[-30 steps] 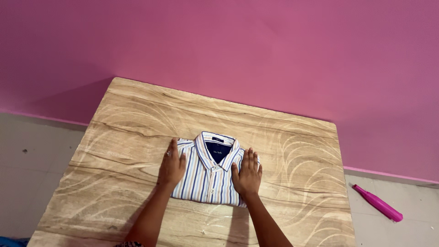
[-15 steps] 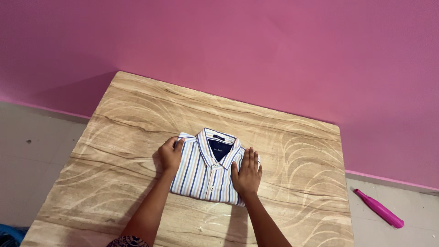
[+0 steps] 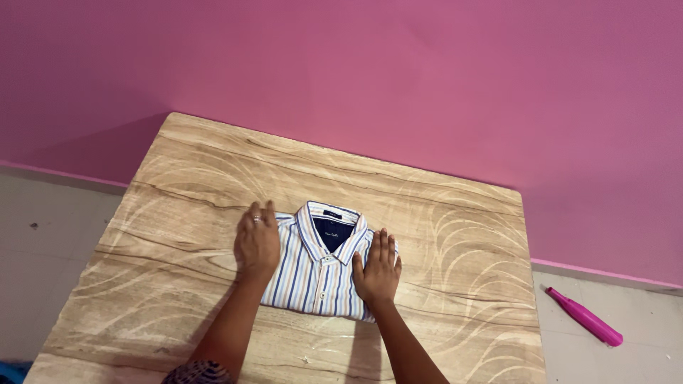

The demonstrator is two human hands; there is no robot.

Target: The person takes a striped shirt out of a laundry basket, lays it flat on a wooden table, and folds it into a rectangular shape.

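left hand uncurled since half second ago, flat on shirt edge.

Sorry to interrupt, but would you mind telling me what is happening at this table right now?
A person is pressing both hands flat on a folded striped shirt that lies on a wooden table. The left hand rests on the shirt's left edge and the right hand on its right edge, palms down, neither closed around the cloth. The shirt is buttoned, collar facing the pink wall. A pink stick-shaped tool lies on the floor to the right of the table.
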